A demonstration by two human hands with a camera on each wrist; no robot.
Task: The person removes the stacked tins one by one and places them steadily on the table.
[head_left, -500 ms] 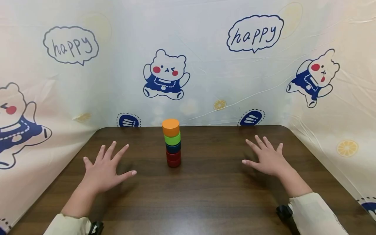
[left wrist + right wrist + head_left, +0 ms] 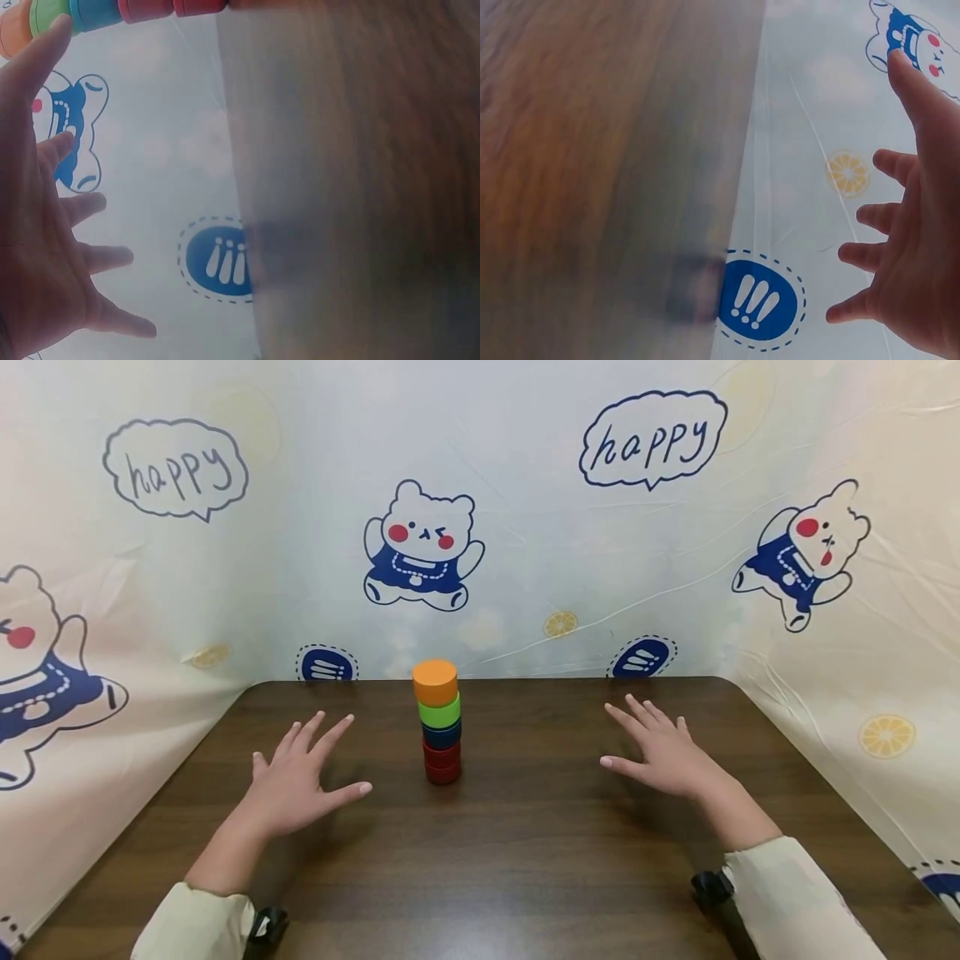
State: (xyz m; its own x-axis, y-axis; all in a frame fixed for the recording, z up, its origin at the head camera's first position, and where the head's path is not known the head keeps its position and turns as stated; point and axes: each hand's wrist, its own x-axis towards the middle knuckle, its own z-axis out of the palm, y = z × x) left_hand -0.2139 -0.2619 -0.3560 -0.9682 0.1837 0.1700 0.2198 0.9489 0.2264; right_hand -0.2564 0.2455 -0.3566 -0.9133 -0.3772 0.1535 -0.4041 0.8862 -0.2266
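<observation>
A tower of round stacking pieces (image 2: 440, 714) stands upright in the head view: orange on top, then green, dark blue and two dark red ones. Its upper part widens slightly. To the left of it, my left hand (image 2: 292, 785) hovers over the table with fingers spread and thumb towards the tower, apart from it. My right hand (image 2: 667, 752) is farther off on the tower's right, fingers spread likewise and holding nothing. The left wrist view catches the same tower along its top edge, with the left thumb (image 2: 45, 56) overlapping the green piece (image 2: 49, 16).
The dark brown wooden table (image 2: 480, 868) has rounded far corners. Behind it and along both sides hangs a pale curtain (image 2: 525, 527) printed with bears, speech bubbles and orange slices. A black strap piece (image 2: 267, 927) sits at the left cuff, another (image 2: 711, 887) at the right.
Both hands have moved inward towards the tower and slightly farther from me, the left one more. The tower stands where it was; the whole view has shifted slightly.
</observation>
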